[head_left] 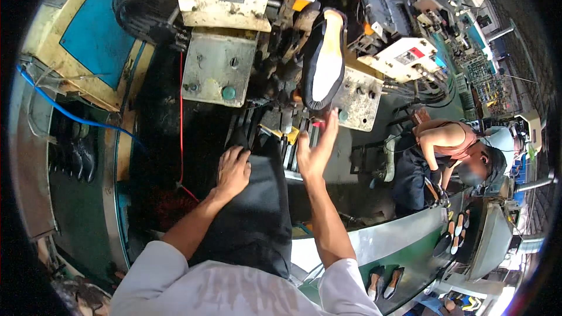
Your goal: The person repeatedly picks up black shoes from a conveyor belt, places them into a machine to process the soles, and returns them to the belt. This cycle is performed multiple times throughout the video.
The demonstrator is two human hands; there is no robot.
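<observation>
A black shoe upper [325,58] sits in the machine ahead of me, its white and tan underside facing me and its gathered edge at the lower end. Just below that end is my right hand [317,151], open, with the thumb apart from the outstretched fingers. Its fingertips come close to the shoe; whether they touch it I cannot tell. My left hand [234,171] rests on my black-trousered knee [257,199], its fingers loosely bent and a little apart, holding nothing.
Metal plates with green buttons [218,69] flank the shoe. A blue hose [76,118] and a red cable [181,117] run on the left. At right a co-worker [448,146] bends over. Several shoes lie on a green conveyor [404,260] and a left rack [73,152].
</observation>
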